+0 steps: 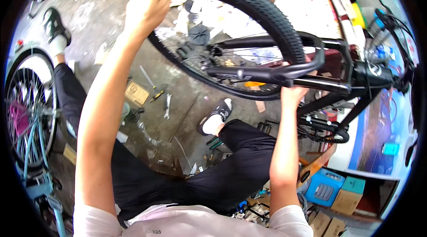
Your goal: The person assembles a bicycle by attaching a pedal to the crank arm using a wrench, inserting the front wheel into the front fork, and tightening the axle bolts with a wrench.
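From the head view, the left hand [149, 1] is clenched over the knobby tyre [249, 3] at the top of the wheel, raised above a stained concrete floor [95, 10]; the right hand [294, 91] grasps the black fork [275, 74] beside the wheel. A spanner [167, 106] and scraps lie on the floor; a pale blue bicycle [31, 117] stands left; boxes [338, 192] crowd the lower right.

blue box [324, 187] lower right | brown cartons [346, 200] beside it | flat cardboard piece [136, 93] on floor
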`<action>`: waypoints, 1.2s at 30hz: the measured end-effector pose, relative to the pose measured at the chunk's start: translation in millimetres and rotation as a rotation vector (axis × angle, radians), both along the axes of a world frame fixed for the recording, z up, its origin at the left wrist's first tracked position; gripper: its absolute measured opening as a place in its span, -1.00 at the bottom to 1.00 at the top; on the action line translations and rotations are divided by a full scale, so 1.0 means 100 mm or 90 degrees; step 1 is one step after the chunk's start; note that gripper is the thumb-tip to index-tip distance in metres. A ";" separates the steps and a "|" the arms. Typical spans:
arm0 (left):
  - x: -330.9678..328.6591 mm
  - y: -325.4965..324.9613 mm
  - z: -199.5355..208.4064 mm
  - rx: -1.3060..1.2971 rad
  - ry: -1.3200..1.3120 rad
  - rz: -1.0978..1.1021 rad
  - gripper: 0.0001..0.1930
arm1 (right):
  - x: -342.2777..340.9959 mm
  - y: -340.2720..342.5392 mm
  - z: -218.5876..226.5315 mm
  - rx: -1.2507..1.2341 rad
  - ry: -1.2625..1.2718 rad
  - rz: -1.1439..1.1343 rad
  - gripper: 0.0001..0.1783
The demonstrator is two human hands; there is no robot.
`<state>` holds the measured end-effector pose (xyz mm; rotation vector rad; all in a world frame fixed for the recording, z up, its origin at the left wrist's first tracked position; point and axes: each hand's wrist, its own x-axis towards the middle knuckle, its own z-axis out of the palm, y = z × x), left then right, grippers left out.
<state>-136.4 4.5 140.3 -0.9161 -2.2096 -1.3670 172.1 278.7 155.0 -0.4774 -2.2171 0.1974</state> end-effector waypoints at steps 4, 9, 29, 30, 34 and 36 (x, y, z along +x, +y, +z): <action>0.04 -0.14 -0.10 -0.031 0.046 0.074 -0.64 | 0.25 -0.40 0.15 -0.157 0.070 -0.087 -0.29; 0.15 -0.12 -0.01 -0.058 0.007 0.100 -0.62 | 0.34 -0.79 0.09 -0.480 0.084 0.196 0.06; 2.12 -1.42 0.09 -0.148 -0.105 0.105 -0.51 | 0.29 -0.86 0.10 -0.617 0.166 0.119 -0.38; 2.23 -1.50 0.09 -0.154 -0.119 0.084 -0.51 | 0.28 -0.86 0.10 -0.618 0.169 0.120 -0.38; 2.52 -1.69 0.09 -0.139 -0.196 -0.015 -0.56 | 0.34 -0.73 0.08 -0.732 0.231 0.156 -0.34; 2.47 -1.80 0.07 -0.127 -0.193 -0.043 -0.63 | 0.34 -0.71 0.06 -0.752 0.261 0.188 -0.29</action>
